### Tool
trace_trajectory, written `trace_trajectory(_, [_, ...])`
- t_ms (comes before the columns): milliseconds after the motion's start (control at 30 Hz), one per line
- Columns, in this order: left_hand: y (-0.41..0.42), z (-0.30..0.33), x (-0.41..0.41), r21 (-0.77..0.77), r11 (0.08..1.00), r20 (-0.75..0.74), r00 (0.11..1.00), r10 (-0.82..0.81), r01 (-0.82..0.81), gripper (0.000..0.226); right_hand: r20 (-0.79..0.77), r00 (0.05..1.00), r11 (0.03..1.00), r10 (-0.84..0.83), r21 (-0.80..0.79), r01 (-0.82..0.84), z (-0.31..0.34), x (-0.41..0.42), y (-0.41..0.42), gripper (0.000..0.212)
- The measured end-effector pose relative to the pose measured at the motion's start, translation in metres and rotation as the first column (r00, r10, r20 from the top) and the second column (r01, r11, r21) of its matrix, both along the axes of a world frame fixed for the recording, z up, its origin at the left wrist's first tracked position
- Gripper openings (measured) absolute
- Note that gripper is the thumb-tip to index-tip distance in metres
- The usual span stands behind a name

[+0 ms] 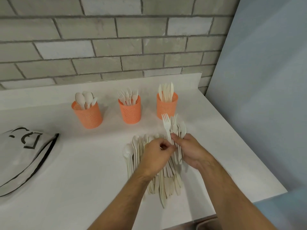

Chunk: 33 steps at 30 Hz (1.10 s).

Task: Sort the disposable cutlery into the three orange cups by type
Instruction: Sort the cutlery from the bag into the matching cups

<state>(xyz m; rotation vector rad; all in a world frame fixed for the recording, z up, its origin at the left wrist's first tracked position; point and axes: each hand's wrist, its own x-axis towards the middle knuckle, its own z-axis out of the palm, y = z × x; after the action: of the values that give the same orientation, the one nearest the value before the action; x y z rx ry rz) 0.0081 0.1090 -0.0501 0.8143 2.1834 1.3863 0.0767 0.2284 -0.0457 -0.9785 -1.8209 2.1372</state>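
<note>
Three orange mesh cups stand in a row on the white counter: the left cup [88, 116] holds spoons, the middle cup [130, 112] holds forks, the right cup [167, 107] holds knives. A pile of pale disposable cutlery [159, 178] lies in front of me. My right hand [191, 151] is shut on a bunch of cutlery [174, 127] with forks sticking up, just above the pile. My left hand [156, 156] pinches at a handle in that bunch, fingers closed against it.
A grey fabric bag [25, 155] with black trim lies on the counter at the left. A brick wall runs behind the cups. The counter's right edge [259, 163] meets a pale blue wall, and its front edge is close to my arms.
</note>
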Motion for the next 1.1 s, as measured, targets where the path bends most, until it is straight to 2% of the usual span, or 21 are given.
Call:
trace_trajectory(67, [-0.002, 0.002, -0.003, 0.085, 0.993, 0.158, 0.985, 0.064, -0.078, 0.014, -0.072, 0.997, 0.999, -0.007, -0.054, 0.003, 0.006, -0.001, -0.002, 0.029])
trace_trajectory(133, [0.001, 0.001, -0.004, 0.112, 0.991, 0.329, 0.944, 0.038, -0.079, 0.026, -0.121, 0.993, 0.998, 0.000, -0.058, -0.007, 0.010, -0.006, -0.007, 0.027])
trace_trajectory(233, [0.006, 0.007, 0.000, 0.206, 0.976, 0.503, 0.864, -0.038, -0.077, 0.039, -0.110, 0.994, 0.998, 0.023, 0.066, -0.016, 0.014, -0.017, -0.022, 0.031])
trace_trajectory(367, [0.006, 0.022, -0.002, 0.312, 0.936, 0.574, 0.817, -0.048, -0.165, 0.036, -0.113, 0.992, 0.983, -0.060, 0.168, 0.078, 0.019, -0.034, -0.043, 0.035])
trace_trajectory(433, [0.001, 0.026, -0.007, 0.334, 0.933, 0.599, 0.795, -0.097, -0.137, 0.036, -0.062, 0.992, 0.964, -0.112, 0.237, 0.124, 0.016, -0.043, -0.044, 0.050])
trace_trajectory(500, [-0.006, 0.031, -0.011, 0.333, 0.938, 0.593, 0.795, -0.129, -0.096, 0.035, 0.038, 0.992, 0.903, -0.121, 0.419, 0.094, 0.017, -0.047, -0.043, 0.058])
trace_trajectory(567, [-0.014, 0.033, -0.016, 0.339, 0.937, 0.568, 0.812, -0.131, -0.086, 0.033, 0.077, 0.994, 0.868, -0.084, 0.495, 0.035, 0.022, -0.050, -0.041, 0.066])
trace_trajectory(633, [-0.022, 0.036, -0.020, 0.384, 0.919, 0.574, 0.802, -0.167, -0.084, 0.031, 0.076, 0.997, 0.864, -0.020, 0.503, -0.021, 0.027, -0.054, -0.044, 0.085])
trace_trajectory(700, [-0.028, 0.039, -0.023, 0.434, 0.895, 0.604, 0.769, -0.208, -0.099, 0.031, 0.066, 0.998, 0.895, 0.021, 0.443, -0.048, 0.026, -0.061, -0.047, 0.103])
trace_trajectory(733, [-0.032, 0.040, -0.024, 0.455, 0.883, 0.621, 0.752, -0.222, -0.114, 0.031, 0.056, 0.998, 0.907, 0.038, 0.416, -0.058, 0.028, -0.063, -0.049, 0.105])
trace_trajectory(833, [-0.046, 0.042, -0.032, 0.513, 0.850, 0.643, 0.709, -0.289, -0.118, 0.029, 0.047, 0.991, 0.920, 0.125, 0.369, -0.134, 0.035, -0.068, -0.057, 0.081])
trace_trajectory(900, [-0.057, 0.043, -0.039, 0.516, 0.851, 0.643, 0.699, -0.312, -0.096, 0.026, 0.080, 0.980, 0.896, 0.180, 0.398, -0.197, 0.041, -0.068, -0.061, 0.069])
trace_trajectory(967, [-0.066, 0.043, -0.046, 0.499, 0.861, 0.650, 0.699, -0.297, -0.099, 0.025, 0.039, 0.984, 0.863, 0.176, 0.474, -0.173, 0.042, -0.071, -0.065, 0.067])
trace_trajectory(1033, [-0.073, 0.042, -0.050, 0.480, 0.869, 0.638, 0.728, -0.250, -0.122, 0.025, -0.038, 0.999, 0.809, -0.025, 0.586, 0.043, 0.045, -0.071, -0.072, 0.051])
trace_trajectory(1100, [-0.077, 0.039, -0.054, 0.446, 0.881, 0.601, 0.782, -0.164, -0.159, 0.027, -0.219, 0.954, 0.666, -0.203, 0.684, 0.299, 0.053, -0.066, -0.085, 0.028])
